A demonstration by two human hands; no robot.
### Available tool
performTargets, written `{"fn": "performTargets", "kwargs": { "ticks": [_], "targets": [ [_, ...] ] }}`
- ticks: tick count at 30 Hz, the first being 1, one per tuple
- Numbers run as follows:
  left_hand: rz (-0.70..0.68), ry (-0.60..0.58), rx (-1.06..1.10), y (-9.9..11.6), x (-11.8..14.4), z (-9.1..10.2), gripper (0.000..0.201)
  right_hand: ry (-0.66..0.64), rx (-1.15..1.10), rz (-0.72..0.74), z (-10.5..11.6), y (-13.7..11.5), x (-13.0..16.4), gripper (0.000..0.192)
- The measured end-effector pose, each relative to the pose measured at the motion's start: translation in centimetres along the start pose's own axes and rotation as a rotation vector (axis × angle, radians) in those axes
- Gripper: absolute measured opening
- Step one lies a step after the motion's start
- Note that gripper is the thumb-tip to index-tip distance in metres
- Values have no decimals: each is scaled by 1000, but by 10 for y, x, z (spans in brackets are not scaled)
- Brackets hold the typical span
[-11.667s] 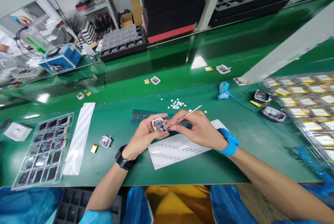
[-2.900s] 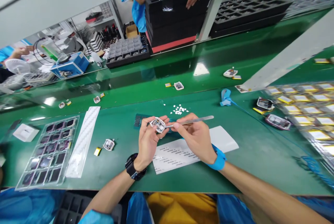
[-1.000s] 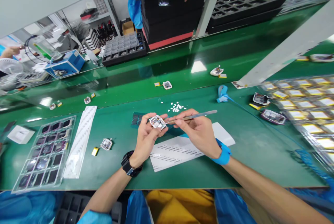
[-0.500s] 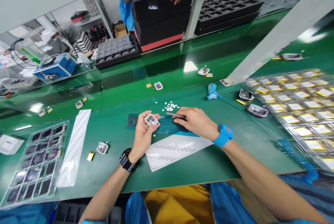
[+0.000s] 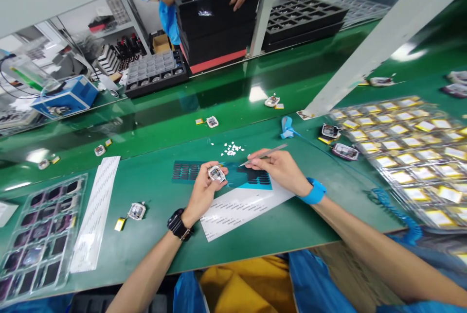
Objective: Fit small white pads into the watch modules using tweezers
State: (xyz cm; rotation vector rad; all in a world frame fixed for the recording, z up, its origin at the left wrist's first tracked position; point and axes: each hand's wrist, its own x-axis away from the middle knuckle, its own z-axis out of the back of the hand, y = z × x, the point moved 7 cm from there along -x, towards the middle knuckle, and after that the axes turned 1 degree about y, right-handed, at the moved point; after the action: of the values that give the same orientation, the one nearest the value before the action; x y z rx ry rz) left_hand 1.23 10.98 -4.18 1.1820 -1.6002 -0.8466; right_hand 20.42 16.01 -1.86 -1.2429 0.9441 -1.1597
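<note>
My left hand (image 5: 204, 184) has its fingers around an opened white smartwatch case (image 5: 216, 173) with circuitry showing inside. Pinched in my right hand (image 5: 279, 167) are slim metal tweezers (image 5: 273, 150), their pointed end down to the left over a blue-green sheet of black adhesive pieces (image 5: 258, 177). More black strips (image 5: 186, 171) on that sheet lie left of the case. Just beyond both hands is a scatter of small white pieces (image 5: 232, 148). White printed backing paper (image 5: 237, 211) lies nearer me, partly under the sheet.
Another opened case (image 5: 136, 211) with a yellow-edged battery (image 5: 119, 224) lies left. A tray of screens (image 5: 40, 240) stands far left, battery trays (image 5: 404, 152) at right. Opened cases (image 5: 212, 121) dot the raised green strip behind. A slanted white post (image 5: 365, 50) rises right; a blue coiled cord (image 5: 397, 216) trails there.
The tweezers have turned in my right hand, from pointing left to slanting down-left over the black pieces. My left hand still holds the case. The whole view has shifted slightly.
</note>
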Motion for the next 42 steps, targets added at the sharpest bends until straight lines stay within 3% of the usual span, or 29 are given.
{"fn": "performTargets", "kwargs": {
  "ticks": [3, 15, 21, 24, 29, 35, 42],
  "targets": [
    [-2, 0, 1, 0, 0, 0, 35, -1, -65, -64, -3, 14, 6, 50],
    [-3, -60, -72, -5, -11, -13, 37, -56, 176, 95, -10, 4, 8, 42],
    [-59, -23, -174, -2, -15, -9, 36, -163, -62, -78, -10, 15, 1, 47],
    [5, -7, -122, -2, -18, -8, 36, -171, -98, -99, -6, 15, 1, 49],
    [146, -63, 91, 6, -14, -8, 37, -104, -60, 40, -8, -17, 0, 45],
    [179, -172, 157, 21, 5, -9, 40, -152, 19, 249, -35, -64, 4, 31],
    [177, -190, 187, 24, 15, -11, 43, -183, 79, 372, -51, -64, 18, 15]
  ]
}}
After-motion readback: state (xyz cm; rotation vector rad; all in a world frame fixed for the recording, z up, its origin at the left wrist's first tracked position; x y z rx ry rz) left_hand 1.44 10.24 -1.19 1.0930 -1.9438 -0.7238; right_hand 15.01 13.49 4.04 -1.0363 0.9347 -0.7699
